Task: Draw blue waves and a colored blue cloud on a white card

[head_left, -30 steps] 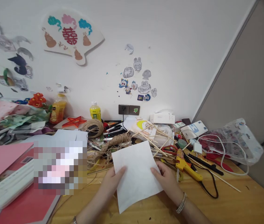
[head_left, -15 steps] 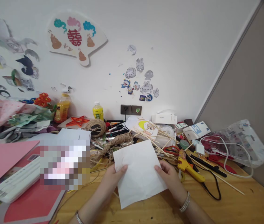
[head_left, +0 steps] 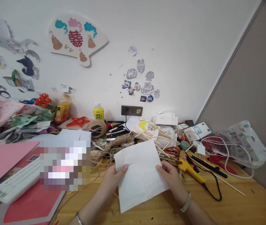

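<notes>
I hold a white square sheet of paper [head_left: 139, 175] just above the wooden desk [head_left: 236, 206], tilted a little to the left. My left hand [head_left: 114, 178] grips its left edge with the thumb on top. My right hand [head_left: 170, 177], a bracelet at its wrist, grips the right edge the same way. Both hands are closed on the sheet, which hides most of the fingers behind it.
Behind the paper lie twine coils [head_left: 114, 143], thin wooden sticks [head_left: 161, 140], red scissors [head_left: 171, 151] and markers [head_left: 115, 129]. A yellow glue gun [head_left: 190, 170] with a black cord lies right of my right hand. A white keyboard [head_left: 15, 184] on red card sits left. Bottles [head_left: 97, 112] stand by the wall.
The view has shifted slightly since a second ago. The paper stays in both hands and has dropped a little lower in the last half second.
</notes>
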The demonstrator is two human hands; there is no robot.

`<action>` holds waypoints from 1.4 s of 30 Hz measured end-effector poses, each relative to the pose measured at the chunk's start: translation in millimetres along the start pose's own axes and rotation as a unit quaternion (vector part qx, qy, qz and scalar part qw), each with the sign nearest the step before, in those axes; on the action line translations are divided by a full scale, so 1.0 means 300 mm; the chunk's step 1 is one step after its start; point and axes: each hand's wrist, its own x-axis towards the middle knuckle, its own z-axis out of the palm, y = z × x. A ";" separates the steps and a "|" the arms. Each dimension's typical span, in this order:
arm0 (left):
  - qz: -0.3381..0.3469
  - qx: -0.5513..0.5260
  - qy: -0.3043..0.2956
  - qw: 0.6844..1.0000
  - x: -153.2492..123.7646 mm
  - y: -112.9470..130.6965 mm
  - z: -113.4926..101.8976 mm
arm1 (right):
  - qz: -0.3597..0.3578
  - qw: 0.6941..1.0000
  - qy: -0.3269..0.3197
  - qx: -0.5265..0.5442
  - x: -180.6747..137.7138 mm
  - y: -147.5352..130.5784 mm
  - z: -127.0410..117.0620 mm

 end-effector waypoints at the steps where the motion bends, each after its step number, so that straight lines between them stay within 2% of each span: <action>1: 0.000 0.003 0.001 1.000 0.002 -0.001 0.000 | -0.001 1.000 0.000 -0.002 0.002 0.004 -0.002; 4: 0.004 0.022 -0.006 1.000 0.000 0.010 -0.004 | -0.004 1.000 0.000 -0.003 0.006 0.008 -0.004; 11: 0.059 0.156 -0.089 0.982 -0.018 0.081 -0.072 | 0.017 0.998 -0.050 -0.031 0.003 -0.020 0.018; 13: 0.068 0.171 -0.076 0.980 -0.005 0.094 -0.099 | 0.027 0.996 -0.080 -0.042 -0.002 -0.024 0.028; 16: 0.095 0.188 -0.022 0.977 0.027 0.097 -0.132 | 0.026 0.991 -0.116 -0.066 -0.011 -0.022 0.040; 18: 0.122 0.231 0.019 0.965 0.046 0.085 -0.141 | 0.004 0.987 -0.127 -0.096 -0.015 -0.017 0.047; 20: 0.200 0.318 0.070 0.924 0.054 0.058 -0.134 | -0.026 0.981 -0.132 -0.138 -0.018 -0.012 0.053; 21: 0.267 0.369 0.091 0.886 0.053 0.036 -0.123 | -0.039 0.977 -0.130 -0.164 -0.019 -0.009 0.056; 22: 0.349 0.420 0.084 0.833 0.050 0.011 -0.107 | -0.049 0.972 -0.125 -0.194 -0.021 -0.006 0.058; 24: 0.477 0.497 0.010 0.724 0.038 -0.051 -0.065 | -0.066 0.954 -0.111 -0.271 -0.022 -0.001 0.061; 27: 0.574 0.583 -0.106 0.566 0.025 -0.142 0.000 | -0.084 0.910 -0.099 -0.393 -0.020 0.003 0.059; 29: 0.586 0.617 -0.134 0.508 0.026 -0.180 0.024 | -0.088 0.884 -0.092 -0.451 -0.015 0.000 0.053; 32: 0.587 0.639 -0.131 0.481 0.040 -0.196 0.029 | -0.072 0.864 -0.083 -0.491 -0.006 -0.015 0.042; 36: 0.591 0.642 -0.125 0.472 0.060 -0.200 0.015 | -0.053 0.855 -0.073 -0.510 0.003 -0.033 0.032; 42: 0.603 0.648 -0.088 0.456 0.105 -0.251 0.003 | -0.063 0.852 -0.070 -0.515 0.008 -0.018 0.033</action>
